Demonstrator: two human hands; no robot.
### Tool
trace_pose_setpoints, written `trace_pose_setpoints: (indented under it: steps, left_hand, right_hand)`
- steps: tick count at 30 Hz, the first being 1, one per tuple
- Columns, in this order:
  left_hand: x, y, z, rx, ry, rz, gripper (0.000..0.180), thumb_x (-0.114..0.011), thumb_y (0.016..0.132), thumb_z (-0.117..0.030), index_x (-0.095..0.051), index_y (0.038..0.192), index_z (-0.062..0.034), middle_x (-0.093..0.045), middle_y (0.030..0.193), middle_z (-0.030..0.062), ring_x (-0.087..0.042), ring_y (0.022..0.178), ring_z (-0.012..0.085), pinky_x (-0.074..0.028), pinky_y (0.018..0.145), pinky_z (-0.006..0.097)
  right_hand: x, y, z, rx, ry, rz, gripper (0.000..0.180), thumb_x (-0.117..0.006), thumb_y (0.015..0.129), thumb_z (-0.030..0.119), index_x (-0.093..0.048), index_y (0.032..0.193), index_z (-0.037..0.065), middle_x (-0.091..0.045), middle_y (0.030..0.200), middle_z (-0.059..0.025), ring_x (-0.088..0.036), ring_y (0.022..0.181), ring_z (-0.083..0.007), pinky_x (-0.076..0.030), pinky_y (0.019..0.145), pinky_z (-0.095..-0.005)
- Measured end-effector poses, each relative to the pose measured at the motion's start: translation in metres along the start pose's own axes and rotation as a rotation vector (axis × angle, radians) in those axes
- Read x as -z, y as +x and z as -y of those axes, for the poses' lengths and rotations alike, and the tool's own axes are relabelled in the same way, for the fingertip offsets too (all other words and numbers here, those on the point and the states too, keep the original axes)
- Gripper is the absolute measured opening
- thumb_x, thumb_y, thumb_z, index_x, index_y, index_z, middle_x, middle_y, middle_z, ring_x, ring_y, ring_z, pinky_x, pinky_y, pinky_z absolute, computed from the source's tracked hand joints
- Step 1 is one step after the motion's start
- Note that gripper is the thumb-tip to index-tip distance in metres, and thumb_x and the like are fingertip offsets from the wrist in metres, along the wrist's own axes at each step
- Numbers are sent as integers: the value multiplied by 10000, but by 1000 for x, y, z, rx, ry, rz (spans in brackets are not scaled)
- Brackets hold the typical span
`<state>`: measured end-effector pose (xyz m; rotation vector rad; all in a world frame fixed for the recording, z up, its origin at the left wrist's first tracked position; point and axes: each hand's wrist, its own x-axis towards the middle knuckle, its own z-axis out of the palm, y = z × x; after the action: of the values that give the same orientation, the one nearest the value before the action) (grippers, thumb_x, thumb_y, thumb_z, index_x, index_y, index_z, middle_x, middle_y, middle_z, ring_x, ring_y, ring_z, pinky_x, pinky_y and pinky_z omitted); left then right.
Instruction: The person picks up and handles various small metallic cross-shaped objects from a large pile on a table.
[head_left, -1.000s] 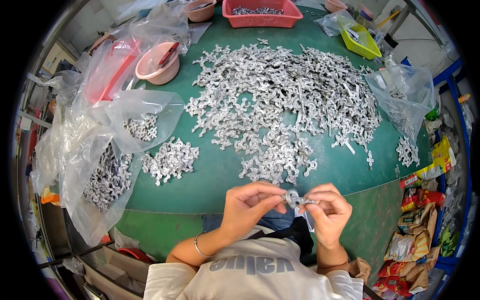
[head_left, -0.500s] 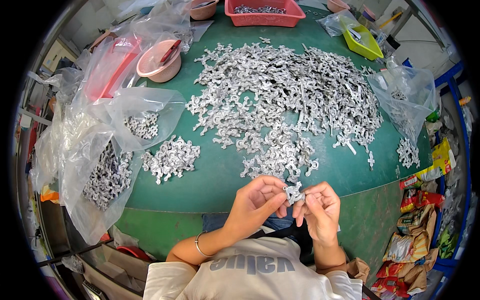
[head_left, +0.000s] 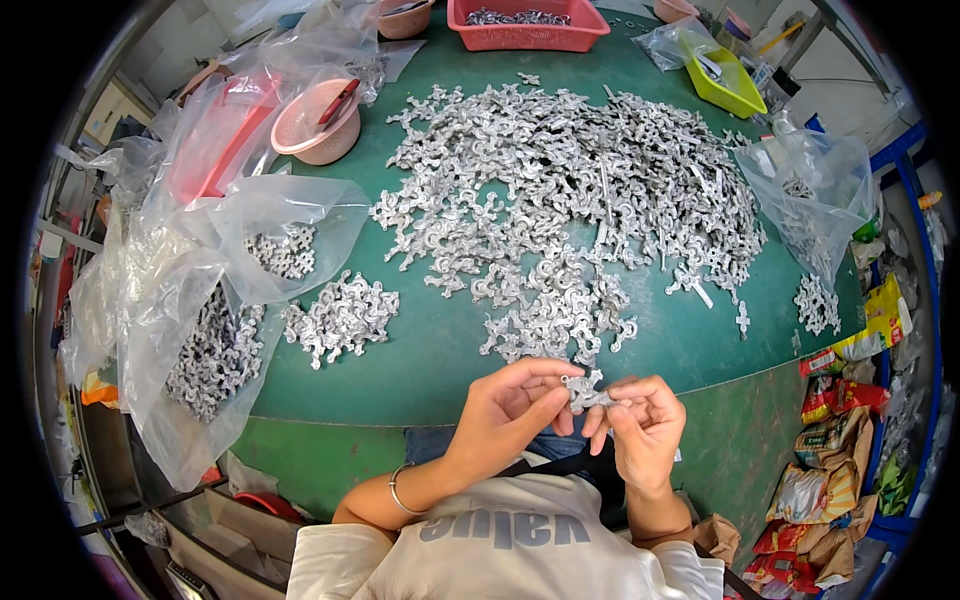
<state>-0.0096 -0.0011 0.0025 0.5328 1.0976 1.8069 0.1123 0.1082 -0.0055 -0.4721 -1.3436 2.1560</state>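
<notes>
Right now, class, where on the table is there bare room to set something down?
Bare tabletop shows between the small left pile and big central heap, and, around a stray part, between that heap and the small right pile. The middle is crowded, as is the left, under plastic bags.

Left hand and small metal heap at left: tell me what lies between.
In the head view, only bare green tabletop separates left hand from small heap.

A pale, grey-lettered shirt [head_left: 520, 558] and silver bangle [head_left: 393, 488] are worn.
</notes>
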Motion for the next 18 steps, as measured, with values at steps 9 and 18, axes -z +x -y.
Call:
trace_pose_setpoints:
  steps: [9, 18]
  left_hand:
    - [1, -2, 1, 29, -7, 4, 194, -471, 852, 9, -511, 1037, 54, -572, 793, 103, -540, 655, 121, -444, 578, 232]
    - [-3, -8, -5, -34, 0, 6, 200, -476, 831, 46, -503, 1027, 74, -576, 800, 119, -550, 672, 130, -446, 601, 237]
  right_hand:
    - [-1, -4, 3, -2, 55, 5, 190, -535, 749, -109, -484, 929, -77, -582, 752, -181, -592, 583, -205, -483, 439, -245]
    - [1, -4, 2, -62, 104, 38, 199, -527, 795, -37, -511, 982, -102, -582, 758, -182, -577, 574, -190, -464, 424, -229]
